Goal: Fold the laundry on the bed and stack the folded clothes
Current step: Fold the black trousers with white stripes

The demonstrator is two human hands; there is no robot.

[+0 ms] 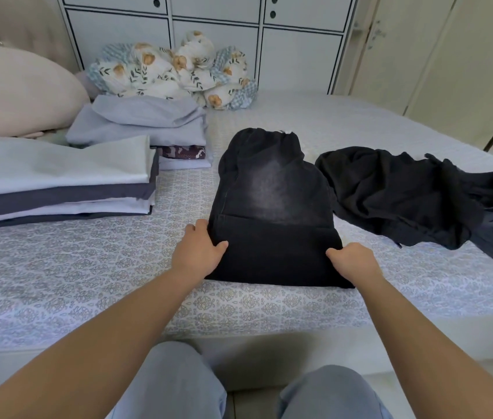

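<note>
Two hands (198, 252) (352, 261) gripping one folded black jeans (272, 207), two stacks (58, 182) (145, 128)

I am looking into a home bedroom. A bed (58, 285) with a patterned grey cover fills most of my view, and a big pink pillow (12, 92) lies at its left end. A bunched floral blanket (175, 71) sits against a white panelled wardrobe (299, 49) behind the bed. Two stacks of folded clothes (58, 179) rest on the cover, with loose dark garments (405, 195) to the right. A pale door (405, 49) with a handle stands at the far right.
</note>
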